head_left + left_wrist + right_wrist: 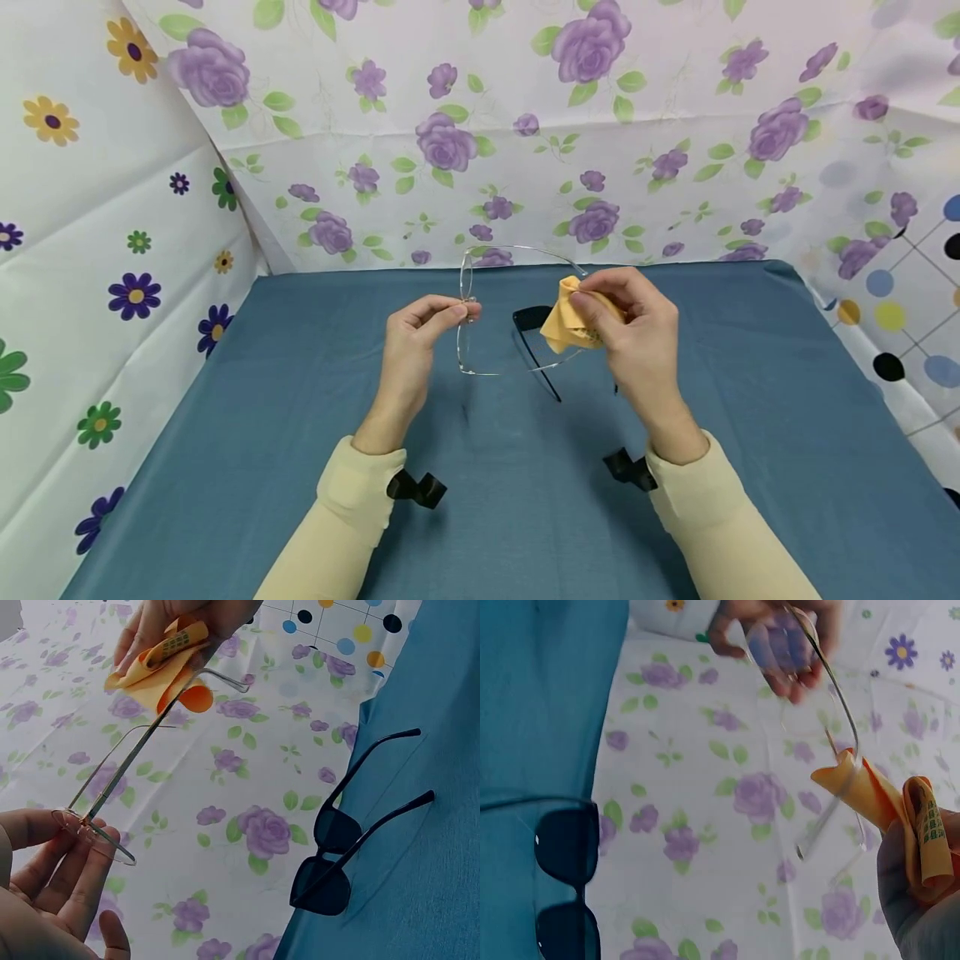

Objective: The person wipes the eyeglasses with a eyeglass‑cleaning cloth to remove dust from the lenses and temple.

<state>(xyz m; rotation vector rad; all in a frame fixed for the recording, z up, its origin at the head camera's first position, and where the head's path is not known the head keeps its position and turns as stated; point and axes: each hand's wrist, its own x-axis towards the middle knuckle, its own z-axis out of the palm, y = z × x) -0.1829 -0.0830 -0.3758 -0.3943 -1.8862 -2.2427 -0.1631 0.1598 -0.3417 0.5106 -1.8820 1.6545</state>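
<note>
Clear, thin-rimmed eyeglasses (124,769) hang above the table with both temples unfolded, pointing toward the right side. My left hand (420,342) pinches them at the bridge between the lenses, fingertips against the front. In my right hand (641,325) is a crumpled yellow cloth (570,321) with dark print, pinched between thumb and fingers. The cloth is close to the temples' far ends; whether it touches one I cannot tell. Behind it, black sunglasses (532,317) stand on the table with temples unfolded, partly hidden by cloth and right hand in the head view.
A blue-grey cloth (262,500) covers the table. Behind it hangs a white sheet (337,150) with purple roses. A flowered sheet (67,300) borders the left, and a dotted one (915,333) the right. Black straps (418,489) stick out from both sleeves.
</note>
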